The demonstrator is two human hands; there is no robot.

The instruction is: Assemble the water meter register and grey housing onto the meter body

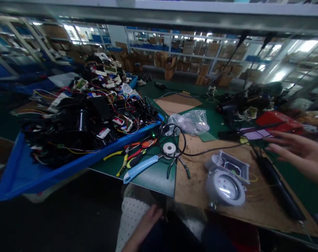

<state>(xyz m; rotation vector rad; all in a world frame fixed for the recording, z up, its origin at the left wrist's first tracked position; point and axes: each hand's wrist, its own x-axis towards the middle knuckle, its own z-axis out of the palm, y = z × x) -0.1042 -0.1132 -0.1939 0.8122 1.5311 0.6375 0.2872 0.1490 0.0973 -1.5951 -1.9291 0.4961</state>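
Note:
My right hand [303, 154] is open at the right side of the bench, fingers stretched out to the left with nothing in them. It is near a black electric screwdriver [280, 187] that lies on a brown board [193, 185], its tip toward the front edge. Left of the screwdriver, on the same board, sits a grey housing [226, 189] with a round clear window and an open box part holding thin wires. My left hand [150, 220] rests low near my lap, its fingers loosely extended, dim and partly blurred; I see nothing in it.
A blue tray [77, 168] heaped with black wired parts fills the left. Pliers [138, 154], a light-blue-handled tool [140, 169], wire cutters [178, 164] and a white spool [169, 148] lie mid-bench. Behind are a clear plastic bag [192, 122], a black cable and a red box [280, 122].

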